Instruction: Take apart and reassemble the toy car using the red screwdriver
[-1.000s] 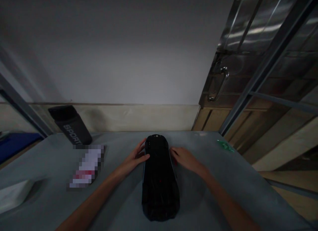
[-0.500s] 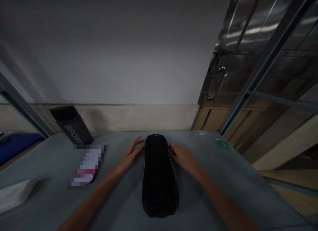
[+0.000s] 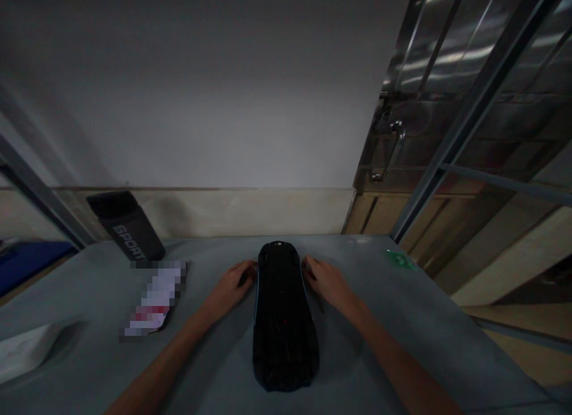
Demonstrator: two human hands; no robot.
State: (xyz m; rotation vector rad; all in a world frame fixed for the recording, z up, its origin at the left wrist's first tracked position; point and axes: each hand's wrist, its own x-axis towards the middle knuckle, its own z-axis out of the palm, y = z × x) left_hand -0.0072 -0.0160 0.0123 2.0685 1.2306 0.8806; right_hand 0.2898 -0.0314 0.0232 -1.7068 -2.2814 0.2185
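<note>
A long black oval object (image 3: 282,320), like a flat pad or sole, lies lengthwise on the grey table (image 3: 402,320), its far end rounded. My left hand (image 3: 231,287) rests against its left edge near the far end, fingers curled onto the rim. On the opposite edge my right hand (image 3: 325,281) does the same, fingers bent against the side. Both forearms reach in from the bottom of the picture.
A black pouch marked SPORT (image 3: 127,227) leans on the wall at the back left. A pale packet (image 3: 154,299) lies left of my hand, a white box (image 3: 24,352) at the far left edge, a small green scrap (image 3: 400,260) at the right. A metal door (image 3: 447,105) stands right.
My left fingers, stretched out before, have curled in against the black object's edge. Both hands have shifted slightly toward its far end. The object has barely moved.
</note>
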